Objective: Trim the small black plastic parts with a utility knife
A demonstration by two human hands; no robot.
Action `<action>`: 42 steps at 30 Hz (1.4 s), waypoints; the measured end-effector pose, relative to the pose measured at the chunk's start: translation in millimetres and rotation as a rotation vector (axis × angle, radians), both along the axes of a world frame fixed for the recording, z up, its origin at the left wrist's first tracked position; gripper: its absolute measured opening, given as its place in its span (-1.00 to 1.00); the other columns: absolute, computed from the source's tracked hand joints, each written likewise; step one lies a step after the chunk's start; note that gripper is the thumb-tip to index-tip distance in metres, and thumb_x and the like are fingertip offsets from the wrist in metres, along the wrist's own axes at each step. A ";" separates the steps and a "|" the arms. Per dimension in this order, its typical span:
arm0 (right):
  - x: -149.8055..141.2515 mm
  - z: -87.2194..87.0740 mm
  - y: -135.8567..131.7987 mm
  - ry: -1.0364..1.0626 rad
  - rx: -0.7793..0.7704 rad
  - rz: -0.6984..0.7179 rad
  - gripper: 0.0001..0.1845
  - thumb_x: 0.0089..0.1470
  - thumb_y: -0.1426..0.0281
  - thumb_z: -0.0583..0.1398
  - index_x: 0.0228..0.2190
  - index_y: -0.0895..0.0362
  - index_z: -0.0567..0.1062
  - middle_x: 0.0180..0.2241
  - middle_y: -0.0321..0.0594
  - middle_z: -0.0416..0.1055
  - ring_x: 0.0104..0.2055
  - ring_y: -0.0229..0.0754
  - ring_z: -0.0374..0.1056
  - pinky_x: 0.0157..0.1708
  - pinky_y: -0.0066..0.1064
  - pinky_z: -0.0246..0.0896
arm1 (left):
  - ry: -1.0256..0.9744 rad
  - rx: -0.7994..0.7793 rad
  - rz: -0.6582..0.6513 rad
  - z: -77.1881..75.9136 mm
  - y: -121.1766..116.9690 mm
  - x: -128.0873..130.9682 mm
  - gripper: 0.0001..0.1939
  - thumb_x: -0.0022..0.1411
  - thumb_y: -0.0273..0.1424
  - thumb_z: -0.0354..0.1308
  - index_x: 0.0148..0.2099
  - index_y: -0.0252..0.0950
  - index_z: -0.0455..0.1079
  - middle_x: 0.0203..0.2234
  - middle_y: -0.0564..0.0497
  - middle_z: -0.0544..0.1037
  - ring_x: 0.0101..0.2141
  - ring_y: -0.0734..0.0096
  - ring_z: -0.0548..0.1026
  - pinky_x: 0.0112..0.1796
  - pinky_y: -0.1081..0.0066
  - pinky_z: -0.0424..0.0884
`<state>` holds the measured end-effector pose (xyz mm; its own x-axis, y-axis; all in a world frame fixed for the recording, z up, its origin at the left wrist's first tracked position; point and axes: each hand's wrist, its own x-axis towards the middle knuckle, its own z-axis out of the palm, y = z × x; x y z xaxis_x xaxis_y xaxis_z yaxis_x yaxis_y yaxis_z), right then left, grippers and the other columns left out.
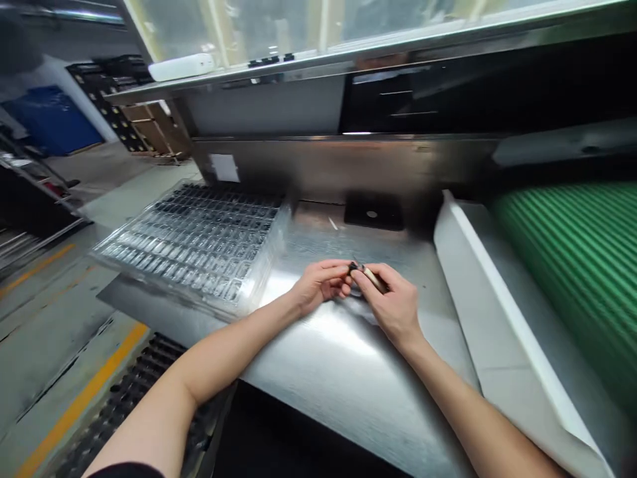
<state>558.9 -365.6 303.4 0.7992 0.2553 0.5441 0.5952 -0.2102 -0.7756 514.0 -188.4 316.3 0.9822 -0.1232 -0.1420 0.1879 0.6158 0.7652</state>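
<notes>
Over the middle of the metal worktop, my two hands meet fingertip to fingertip. My left hand pinches a small black part between thumb and forefinger, its other fingers curled. Closed around a pale-handled tool, my right hand has its thumb at the black part. A thin dark tip shows at the tool's front end, close to the part; its exact kind is too small to make out. Left of my hands lies a stack of clear plastic trays with many small compartments.
A white divider runs along the right, beside a green ribbed conveyor belt. Behind my hands lie a flat black item and a small white strip. Several small black pieces sit on the shelf above.
</notes>
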 end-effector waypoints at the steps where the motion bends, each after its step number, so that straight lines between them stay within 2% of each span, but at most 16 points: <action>1: 1.2 -2.2 -0.4 0.015 -0.009 0.004 -0.66 0.32 0.03 0.33 -0.29 0.04 0.64 -0.35 -0.24 0.56 -0.33 -0.07 0.41 -0.25 -0.26 0.24 | 0.000 0.001 -0.018 -2.0 -0.9 0.6 -0.40 -0.02 -0.23 0.65 0.00 -0.42 0.61 -0.39 -0.04 0.60 -0.47 0.43 0.55 -0.40 0.42 0.41; 8: 4.6 -10.0 -4.5 0.034 -0.075 -0.030 -0.63 0.29 -0.01 0.30 -0.31 0.03 0.65 -0.43 -0.25 0.52 -0.43 -0.09 0.34 -0.34 -0.28 0.18 | -0.035 0.058 -0.030 -10.8 -1.8 5.7 -0.33 -0.16 -0.20 0.71 -0.04 -0.41 0.62 -0.45 -0.01 0.59 -0.47 0.48 0.51 -0.39 0.43 0.37; 11: 5.1 -9.9 -6.0 0.047 -0.087 -0.098 -0.56 0.28 -0.06 0.28 -0.31 0.06 0.65 -0.46 -0.27 0.46 -0.46 -0.13 0.27 -0.37 -0.30 0.13 | -0.019 0.054 -0.033 -11.4 -0.1 6.7 -0.30 -0.20 -0.15 0.71 -0.05 -0.40 0.62 -0.45 0.00 0.57 -0.49 0.47 0.51 -0.39 0.42 0.38; 16: 6.9 -11.5 -6.9 0.080 -0.047 -0.200 -0.46 0.23 -0.14 0.30 -0.34 0.10 0.60 -0.55 -0.38 0.24 -0.49 -0.19 0.12 -0.42 -0.34 0.06 | -0.014 0.078 0.011 -8.5 -0.7 4.9 -0.29 -0.18 -0.05 0.65 -0.07 -0.39 0.60 -0.42 0.05 0.53 -0.49 0.47 0.51 -0.42 0.43 0.38; 20: 6.6 -12.4 -6.8 0.089 -0.054 -0.182 -0.38 0.21 -0.22 0.28 -0.33 0.12 0.60 -0.54 -0.35 0.29 -0.49 -0.19 0.15 -0.41 -0.34 0.07 | -0.026 0.163 0.058 -3.3 -4.9 1.5 -0.31 -0.14 0.06 0.59 -0.16 -0.37 0.54 -0.49 0.14 0.43 -0.55 0.53 0.44 -0.47 0.46 0.28; 26: 6.9 -13.1 -5.8 0.074 -0.085 -0.180 -0.36 0.19 -0.25 0.26 -0.37 0.11 0.58 -0.56 -0.35 0.26 -0.49 -0.18 0.16 -0.41 -0.33 0.07 | -0.179 0.238 0.240 8.1 -10.3 -1.7 -0.32 -0.11 0.13 0.58 -0.27 -0.34 0.47 -0.63 0.20 0.36 -0.65 0.59 0.27 -0.56 0.46 0.10; 29: 6.3 -12.9 -5.4 0.058 -0.078 -0.171 -0.37 0.20 -0.24 0.25 -0.39 0.11 0.57 -0.58 -0.36 0.23 -0.51 -0.18 0.13 -0.41 -0.33 0.06 | -0.265 0.328 0.345 20.9 -8.9 -4.4 -0.33 -0.08 0.17 0.56 -0.31 -0.33 0.47 -0.70 0.21 0.31 -0.66 0.61 0.20 -0.58 0.46 0.05; 32: 5.0 -12.7 -4.6 0.034 -0.076 -0.152 -0.39 0.22 -0.21 0.25 -0.41 0.10 0.56 -0.58 -0.36 0.23 -0.50 -0.18 0.14 -0.40 -0.33 0.07 | -0.340 0.384 0.481 36.8 -0.2 -7.2 -0.35 -0.04 0.16 0.55 -0.31 -0.36 0.52 -0.67 0.19 0.32 -0.63 0.64 0.17 -0.57 0.48 0.05; 35: 4.1 -13.2 -3.2 0.015 -0.082 -0.128 -0.40 0.24 -0.19 0.24 -0.42 0.09 0.55 -0.58 -0.35 0.25 -0.50 -0.17 0.16 -0.39 -0.32 0.07 | -0.422 0.478 0.630 50.4 25.1 -8.6 -0.41 0.15 0.12 0.46 -0.19 -0.38 0.62 -0.59 0.12 0.41 -0.60 0.62 0.26 -0.55 0.50 0.14; 38: 3.7 -13.5 -2.0 0.013 -0.072 -0.104 -0.40 0.25 -0.19 0.23 -0.42 0.09 0.55 -0.57 -0.33 0.28 -0.49 -0.16 0.19 -0.37 -0.32 0.09 | -0.465 0.654 0.711 60.5 76.2 -8.6 -0.42 0.34 0.07 0.30 0.06 -0.35 0.65 -0.42 -0.01 0.58 -0.53 0.55 0.45 -0.53 0.52 0.28; 40: 3.2 -12.9 -1.2 0.015 -0.067 -0.098 -0.40 0.26 -0.19 0.22 -0.42 0.09 0.55 -0.57 -0.32 0.29 -0.49 -0.15 0.20 -0.36 -0.31 0.10 | -0.416 0.879 0.734 67.6 123.9 -9.8 -0.47 0.43 -0.05 0.19 0.19 -0.36 0.59 -0.24 -0.13 0.67 -0.43 0.48 0.56 -0.47 0.51 0.39; 42: 2.2 -11.6 -0.4 0.019 -0.073 -0.095 -0.41 0.26 -0.18 0.22 -0.42 0.08 0.55 -0.56 -0.32 0.30 -0.48 -0.14 0.21 -0.35 -0.31 0.11 | -0.203 1.312 0.763 76.8 177.2 -13.6 -0.55 0.51 -0.25 0.06 0.28 -0.29 0.54 -0.13 -0.10 0.70 -0.37 0.48 0.61 -0.36 0.50 0.48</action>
